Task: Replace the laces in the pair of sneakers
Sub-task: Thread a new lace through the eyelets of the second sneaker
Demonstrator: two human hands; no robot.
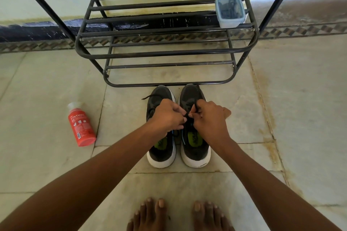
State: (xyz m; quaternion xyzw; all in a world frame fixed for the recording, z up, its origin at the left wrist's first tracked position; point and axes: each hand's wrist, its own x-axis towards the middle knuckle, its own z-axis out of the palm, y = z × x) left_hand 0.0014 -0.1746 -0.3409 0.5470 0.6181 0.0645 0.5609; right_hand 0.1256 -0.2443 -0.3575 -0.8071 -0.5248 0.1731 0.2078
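Both the left hand (pixel 167 115) and right hand (pixel 208 118) pinch the black lace (pixel 195 106) over the right sneaker (pixel 195 148), apparently working its knot, so loosening it comes next.

Two dark sneakers with white soles are seen side by side on the tiled floor (pixel 187 189), toes toward a black metal rack (pixel 165 52). The left sneaker (pixel 162 154) and the right sneaker (pixel 196 152) show green insoles. A black lace (pixel 195 106) is pinched by the right hand (pixel 208 118) above the right sneaker, and it is also gripped by the curled fingers of the left hand (pixel 167 116). A loose lace end (pixel 150 96) is seen over the left sneaker's toe. A red bottle (pixel 81 124) lies on the floor to the left. A lidded plastic box (pixel 230 12) rests on a rack shelf. Bare feet (pixel 180 215) are seen at the bottom edge.
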